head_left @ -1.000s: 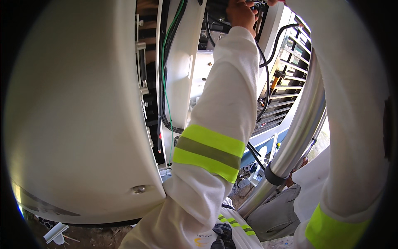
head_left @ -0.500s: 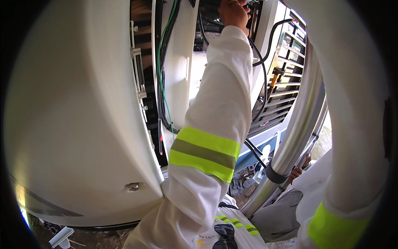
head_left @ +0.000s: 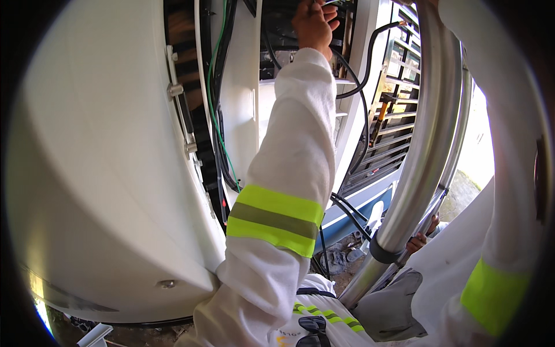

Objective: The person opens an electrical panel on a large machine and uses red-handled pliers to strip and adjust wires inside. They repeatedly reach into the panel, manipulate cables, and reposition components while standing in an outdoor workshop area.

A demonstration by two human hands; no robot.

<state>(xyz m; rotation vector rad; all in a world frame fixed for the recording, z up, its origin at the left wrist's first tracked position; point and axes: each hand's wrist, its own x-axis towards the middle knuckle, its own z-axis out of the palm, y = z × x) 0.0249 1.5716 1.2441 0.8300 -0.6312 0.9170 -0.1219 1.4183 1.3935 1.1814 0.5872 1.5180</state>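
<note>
My left hand [head_left: 314, 26] is raised at the top edge, inside a pale open cabinet [head_left: 240, 87]. Its thumb and index finger are pinched on something slim, mostly cut off by the frame; the other fingers stand a little apart. Black cables [head_left: 363, 81] loop beside the wrist, and one has a bare copper-coloured end. My right arm [head_left: 491, 115] reaches up along the right side. Only a sliver of my right hand [head_left: 426, 3] shows at the top of a metal ladder pole [head_left: 425, 144], and its fingers are hidden.
A large curved white panel [head_left: 110, 173] fills the left. A green wire [head_left: 211, 87] runs down among black cables. An orange-handled hammer [head_left: 379, 120] hangs on slatted bars [head_left: 399, 115]. Below, another person's hand [head_left: 415, 243] holds the ladder. Sunglasses [head_left: 313, 331] hang on my striped shirt.
My view has shifted, so the cabinet and my left hand sit farther left. The left hand's outer fingers appear more spread. More of the ladder pole's top is visible.
</note>
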